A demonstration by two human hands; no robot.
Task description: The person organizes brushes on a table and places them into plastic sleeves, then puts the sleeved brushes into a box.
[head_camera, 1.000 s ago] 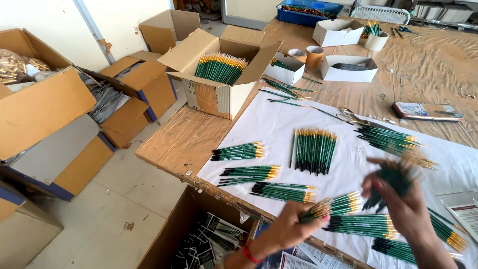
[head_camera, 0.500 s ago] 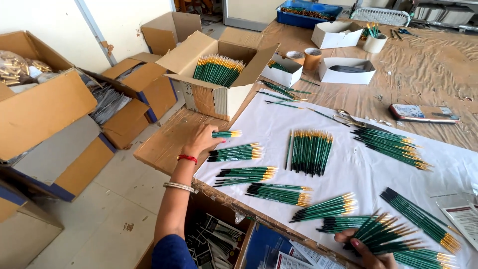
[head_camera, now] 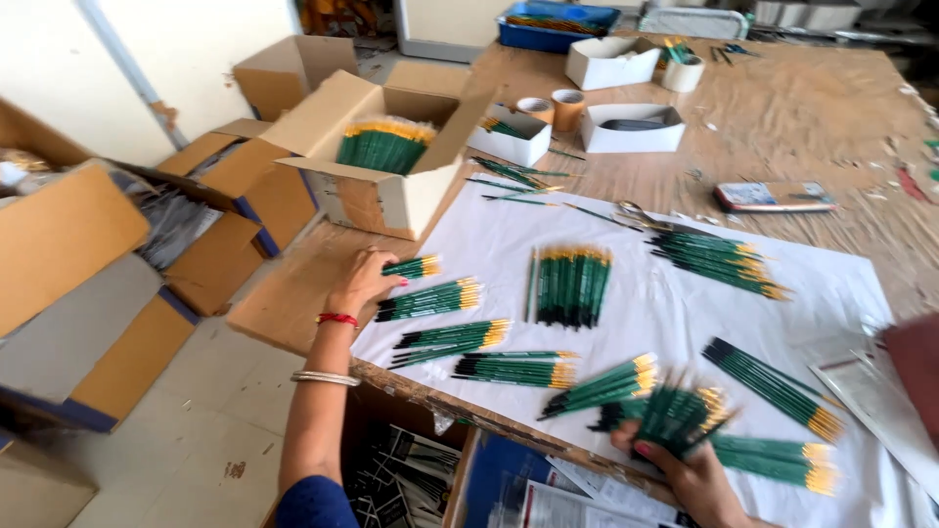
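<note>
The right hand (head_camera: 685,469), at the near edge of the white sheet (head_camera: 665,293), is clamped on a blurred fan of green brushes (head_camera: 675,416). The left hand (head_camera: 364,279), arm stretched out, fingers curled, rests on a small bundle (head_camera: 413,266) at the sheet's left edge. Past the sheet's far left corner stands an open box (head_camera: 391,186) of brushes.

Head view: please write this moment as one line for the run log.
left hand: on small brush bundle | right hand: holds fanned brush bundle | white sheet: sorted bundles in rows
</note>
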